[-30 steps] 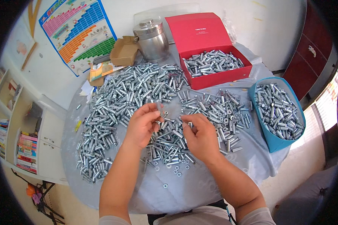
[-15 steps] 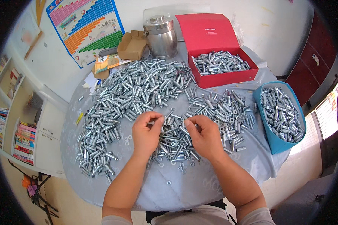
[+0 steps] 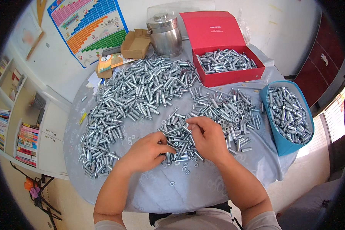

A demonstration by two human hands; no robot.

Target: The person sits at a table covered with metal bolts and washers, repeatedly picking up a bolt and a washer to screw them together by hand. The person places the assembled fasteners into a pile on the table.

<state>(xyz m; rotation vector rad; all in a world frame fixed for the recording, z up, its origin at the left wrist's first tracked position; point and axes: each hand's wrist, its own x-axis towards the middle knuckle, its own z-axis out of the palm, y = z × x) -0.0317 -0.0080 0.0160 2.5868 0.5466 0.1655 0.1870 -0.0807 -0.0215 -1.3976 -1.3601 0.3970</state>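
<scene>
Your left hand and right hand met over the small heap of silver bolts at the near middle of the round table. Your left fingers were curled, pinching a bolt at that heap's near-left edge; your right fingers were bent down onto its far-right side, though whether they gripped anything I could not tell. Loose washers lay just nearer you than the heap. The large spread of bolts sat beyond and left of it, the red box far beyond, the blue bin well to its right.
</scene>
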